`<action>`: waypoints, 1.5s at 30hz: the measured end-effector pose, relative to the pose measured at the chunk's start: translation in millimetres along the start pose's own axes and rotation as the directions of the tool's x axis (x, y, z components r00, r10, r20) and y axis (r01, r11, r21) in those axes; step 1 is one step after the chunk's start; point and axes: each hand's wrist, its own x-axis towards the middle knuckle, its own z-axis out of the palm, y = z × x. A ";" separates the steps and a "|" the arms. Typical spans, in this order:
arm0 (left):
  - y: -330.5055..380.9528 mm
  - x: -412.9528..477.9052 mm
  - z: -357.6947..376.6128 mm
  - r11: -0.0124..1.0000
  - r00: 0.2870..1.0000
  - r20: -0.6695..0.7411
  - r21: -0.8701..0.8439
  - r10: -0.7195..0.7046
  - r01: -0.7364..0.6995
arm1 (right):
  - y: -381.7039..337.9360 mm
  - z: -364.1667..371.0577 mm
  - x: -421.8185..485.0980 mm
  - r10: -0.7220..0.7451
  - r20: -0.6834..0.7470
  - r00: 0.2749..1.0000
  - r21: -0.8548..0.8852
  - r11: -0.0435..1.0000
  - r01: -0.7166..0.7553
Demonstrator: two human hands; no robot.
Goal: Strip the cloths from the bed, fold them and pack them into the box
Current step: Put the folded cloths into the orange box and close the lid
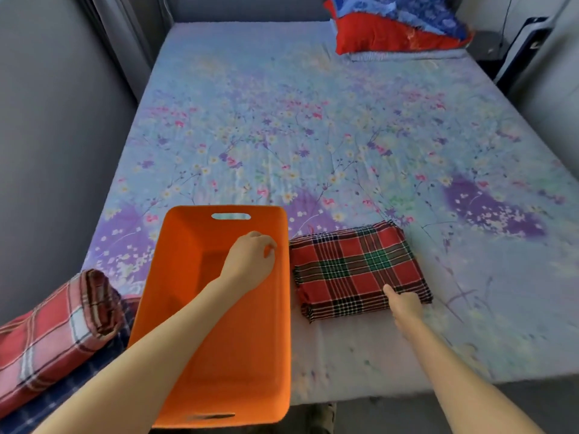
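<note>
One folded plaid cloth [354,264], near edge in right hand [404,303], beside box [200,233]

Soft, even light all over, with a wide-angle bend at the edges.
The light's flat and cool across the bed sheet [313,136], palest toward 12 o'clock, with no hard shadows and no glare. The orange box [194,245] glows saturated at 6 o'clock, its inner floor a shade darker. Checks on the plaid cloth [354,264] at 4 o'clock read crisp. The pillows [391,32] at 1 o'clock go soft and smeary. The walls [47,151] curve at 9 and 3 o'clock, and the rolled cloth [56,327] at 8 o'clock blurs.
</note>
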 end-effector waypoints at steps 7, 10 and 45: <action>45.9 63.1 33.2 0.999 0.999 0.025 0.022 0.039 -0.040 | 3.7 -26.9 94.3 -0.109 0.007 0.994 -0.343 0.933 0.105; 59.7 85.3 53.1 0.999 0.999 0.041 0.022 0.027 -0.028 | -2.7 -27.8 129.6 -0.131 0.056 0.990 -0.377 0.915 0.142; 52.6 -4.9 -173.7 0.884 0.884 0.031 -0.029 0.467 -0.466 | -254.6 -140.2 -282.2 -0.957 0.206 0.206 -0.743 -0.016 0.669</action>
